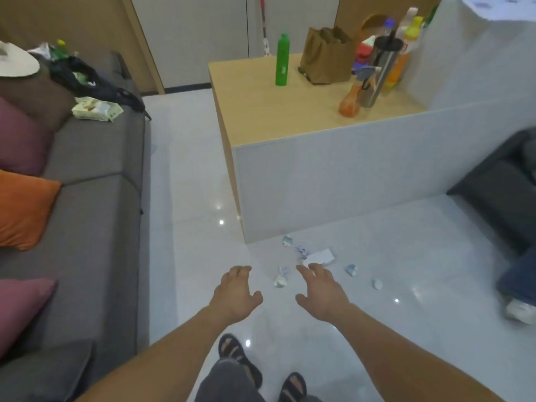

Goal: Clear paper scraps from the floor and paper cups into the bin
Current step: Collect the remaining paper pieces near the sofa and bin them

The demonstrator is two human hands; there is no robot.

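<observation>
Several crumpled paper scraps lie on the pale tiled floor in front of the low cabinet: one [280,277] between my hands, one [287,240] near the cabinet's base, one [351,270] and a small white one [377,283] further right. A flat white sheet [320,257] lies among them. My left hand [236,294] and my right hand [320,291] are both stretched forward above the floor, palms down, fingers relaxed, holding nothing. No bin or paper cup is in view.
A grey sofa [87,198] with cushions runs along the left. The low cabinet [290,117] carries a green bottle [282,60], a brown bag [326,56] and several bottles. Another person's leg and shoe [519,310] are at the right. My sandalled feet [237,358] stand below.
</observation>
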